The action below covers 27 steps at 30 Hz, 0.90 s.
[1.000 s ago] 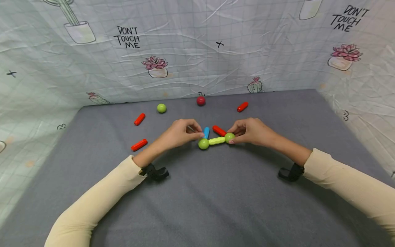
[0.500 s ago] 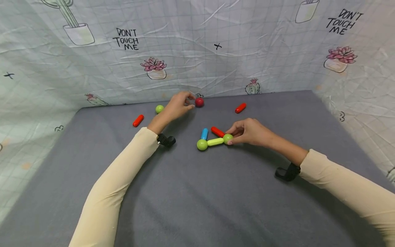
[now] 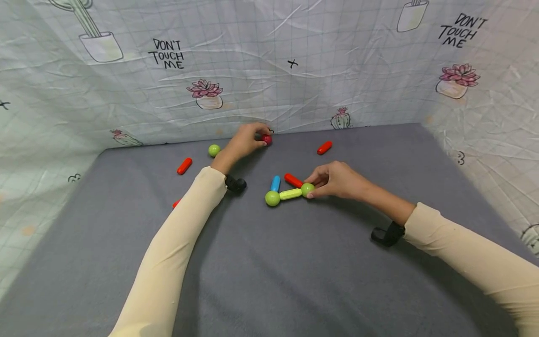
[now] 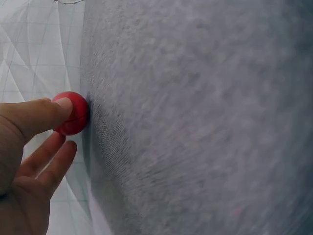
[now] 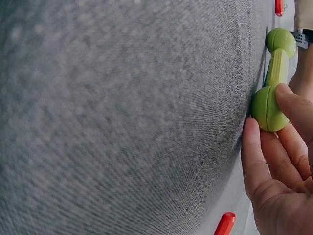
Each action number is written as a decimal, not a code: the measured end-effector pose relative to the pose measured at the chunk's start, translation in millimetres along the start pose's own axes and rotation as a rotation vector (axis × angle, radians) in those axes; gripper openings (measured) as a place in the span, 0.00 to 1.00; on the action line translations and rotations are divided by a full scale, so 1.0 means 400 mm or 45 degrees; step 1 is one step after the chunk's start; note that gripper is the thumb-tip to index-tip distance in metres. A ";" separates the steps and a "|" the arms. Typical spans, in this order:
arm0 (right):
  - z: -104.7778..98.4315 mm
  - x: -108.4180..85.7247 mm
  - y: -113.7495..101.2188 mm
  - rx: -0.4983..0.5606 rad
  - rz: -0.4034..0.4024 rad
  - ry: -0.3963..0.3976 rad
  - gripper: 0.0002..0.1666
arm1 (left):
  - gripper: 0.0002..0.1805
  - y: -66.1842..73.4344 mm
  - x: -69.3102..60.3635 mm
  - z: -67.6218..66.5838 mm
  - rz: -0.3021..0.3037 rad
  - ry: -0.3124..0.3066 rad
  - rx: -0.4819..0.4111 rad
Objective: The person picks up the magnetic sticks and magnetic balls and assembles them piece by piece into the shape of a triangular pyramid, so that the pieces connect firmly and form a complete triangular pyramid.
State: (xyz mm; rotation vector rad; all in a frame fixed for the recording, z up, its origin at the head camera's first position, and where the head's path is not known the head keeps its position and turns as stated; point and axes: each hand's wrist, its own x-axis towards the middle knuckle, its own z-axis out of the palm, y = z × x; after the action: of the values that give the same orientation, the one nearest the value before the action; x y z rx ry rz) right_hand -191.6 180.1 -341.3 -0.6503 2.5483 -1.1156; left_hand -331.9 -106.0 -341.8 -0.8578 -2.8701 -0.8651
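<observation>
At the table's back, the left hand (image 3: 245, 142) pinches a red ball (image 3: 267, 139) between thumb and fingers; the left wrist view shows the thumb on the ball (image 4: 73, 113). The right hand (image 3: 343, 181) grips the right green ball (image 3: 308, 189), its thumb and fingertips around it in the right wrist view (image 5: 268, 108). A yellow-green stick (image 3: 291, 194) joins this ball to another green ball (image 3: 273, 198). From the left ball a blue stick (image 3: 275, 183) points toward the back. A red stick (image 3: 293, 180) runs from the right ball back and leftward.
A loose green ball (image 3: 214, 150) lies beside the left wrist. One red stick (image 3: 184, 166) is left of it, and another (image 3: 177, 203) is partly hidden by the left sleeve. A further red stick (image 3: 324, 148) lies at the back right. A patterned cloth (image 3: 252, 61) hangs behind the table.
The left hand has moved from beside the blue stick to the table's back and taken hold of the red ball. The right hand keeps its grip on the green ball.
</observation>
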 end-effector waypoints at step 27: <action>-0.002 0.000 -0.010 0.016 0.023 -0.013 0.19 | 0.20 -0.037 -0.013 -0.013 -0.035 0.050 0.044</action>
State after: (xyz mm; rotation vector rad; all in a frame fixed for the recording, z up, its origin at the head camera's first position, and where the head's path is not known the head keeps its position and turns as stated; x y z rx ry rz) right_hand -191.0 178.3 -337.8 -0.6276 2.5316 -1.1185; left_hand -335.8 -121.3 -345.8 -0.7909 -2.8603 -0.8232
